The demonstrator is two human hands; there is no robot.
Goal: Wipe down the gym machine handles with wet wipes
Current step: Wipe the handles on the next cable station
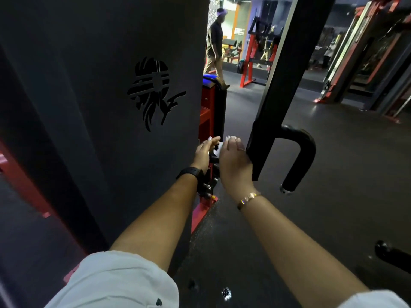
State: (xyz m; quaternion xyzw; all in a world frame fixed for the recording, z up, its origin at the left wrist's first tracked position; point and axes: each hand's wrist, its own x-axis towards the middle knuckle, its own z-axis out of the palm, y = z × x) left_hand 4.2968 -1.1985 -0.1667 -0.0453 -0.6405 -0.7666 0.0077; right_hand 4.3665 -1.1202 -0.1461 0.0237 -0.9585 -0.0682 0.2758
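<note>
both arms reach forward and the hands meet low in the middle of the view, in the gap between a tall dark panel (111,107) with a cut-out logo (153,92) and a black upright post (280,74). a small white wet wipe (218,149) shows between the two hands, mostly hidden by them. the right hand (233,162), its back turned to the camera and a gold bracelet (248,200) on the wrist, has its fingers curled forward over the wipe and, as far as shows, grasps it. the left hand (204,152), with a black watch (189,173) on the wrist, stretches its fingers out to the wipe; whether it pinches the wipe or only touches it, i cannot tell. the right hand sits just beside the lower end of the post, and contact there is unclear. a curved black handle (308,152) comes off the post to the right of the hands, bends over and runs down to a silvery end cap; neither hand nor the wipe is on it. behind the hands stands a red frame (205,112) of the machine, and below is dark speckled floor (333,207). far back, another person (214,41) stands among red gym equipment.
</note>
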